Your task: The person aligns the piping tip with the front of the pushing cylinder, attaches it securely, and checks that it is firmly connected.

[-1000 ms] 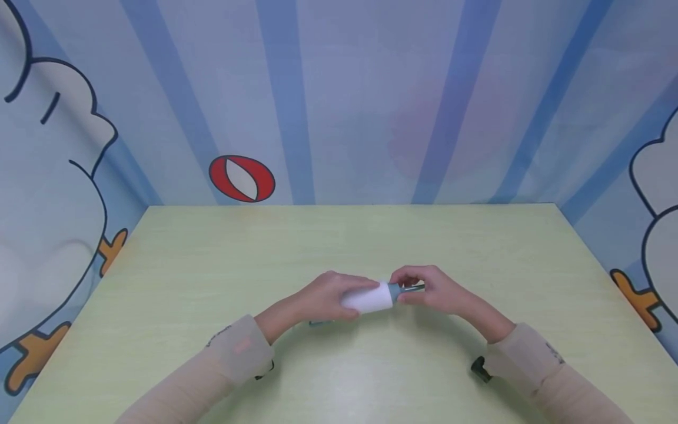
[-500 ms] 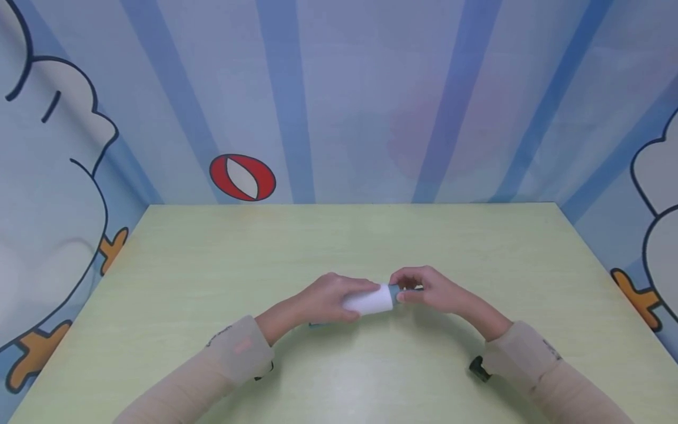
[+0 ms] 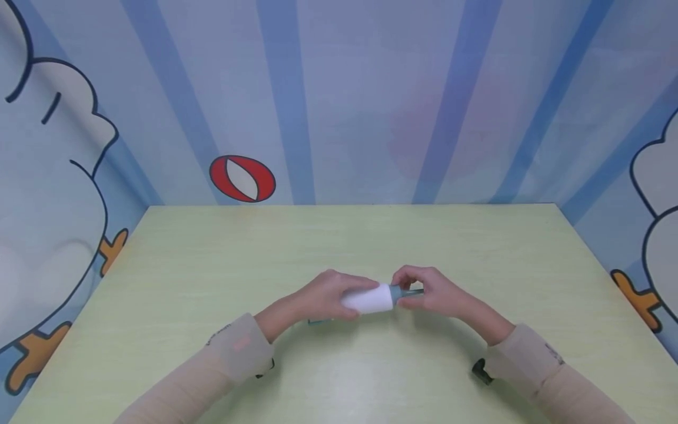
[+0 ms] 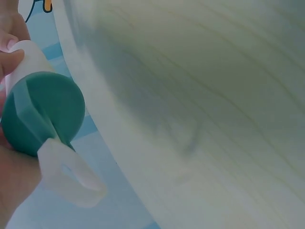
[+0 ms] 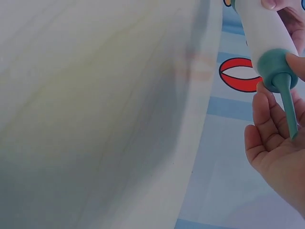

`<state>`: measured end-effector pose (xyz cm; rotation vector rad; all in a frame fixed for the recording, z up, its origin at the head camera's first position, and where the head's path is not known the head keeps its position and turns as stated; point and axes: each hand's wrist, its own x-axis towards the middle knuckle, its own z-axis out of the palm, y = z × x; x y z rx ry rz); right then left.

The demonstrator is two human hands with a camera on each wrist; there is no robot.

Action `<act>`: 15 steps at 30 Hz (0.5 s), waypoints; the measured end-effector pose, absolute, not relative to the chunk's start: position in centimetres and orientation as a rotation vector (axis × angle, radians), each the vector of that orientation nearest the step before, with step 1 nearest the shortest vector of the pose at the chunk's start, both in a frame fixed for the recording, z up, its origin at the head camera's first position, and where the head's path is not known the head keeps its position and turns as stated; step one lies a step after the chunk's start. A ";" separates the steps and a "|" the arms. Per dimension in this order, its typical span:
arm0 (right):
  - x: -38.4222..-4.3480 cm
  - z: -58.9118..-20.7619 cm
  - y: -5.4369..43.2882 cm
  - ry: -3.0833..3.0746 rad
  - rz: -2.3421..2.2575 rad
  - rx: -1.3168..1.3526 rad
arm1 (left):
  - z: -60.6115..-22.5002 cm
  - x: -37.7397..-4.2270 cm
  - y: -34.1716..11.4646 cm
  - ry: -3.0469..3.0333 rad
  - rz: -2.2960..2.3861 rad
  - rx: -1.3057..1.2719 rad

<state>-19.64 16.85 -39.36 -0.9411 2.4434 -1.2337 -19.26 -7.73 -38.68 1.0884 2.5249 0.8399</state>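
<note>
A white cylindrical nozzle bottle (image 3: 369, 299) is held nearly level above the table, tilted slightly. My left hand (image 3: 328, 294) grips its white body from the left. On the right end, my right hand (image 3: 434, 291) pinches the teal cap (image 5: 276, 67) between thumb and fingers. From that cap a thin teal nozzle (image 5: 288, 107) reaches toward the right palm. The left wrist view shows the other end: a round teal base (image 4: 66, 105) with a raised fin and a white loop (image 4: 69, 176) hanging from it. Part of the body is hidden by the left fingers.
A pale yellow-green table (image 3: 344, 235) lies below both hands. Behind it stands a blue striped backdrop (image 3: 360, 118) with a printed red and white ball (image 3: 242, 178). Printed cloud-like white figures flank both sides. Sleeves with dark wrist mounts cover both forearms.
My right fingers shift slightly around the teal cap, and the nozzle shows more than half a second ago. The left hand and bottle stay almost in place.
</note>
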 end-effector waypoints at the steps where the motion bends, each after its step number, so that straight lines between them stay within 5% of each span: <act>1: -19.6 -39.3 16.9 2.442 -1.234 -0.934 | -38.7 -19.2 -7.7 2.522 0.837 1.091; 15: -22.0 -39.3 16.9 2.544 -1.208 -0.795 | -38.1 -22.6 -6.8 2.578 0.689 1.070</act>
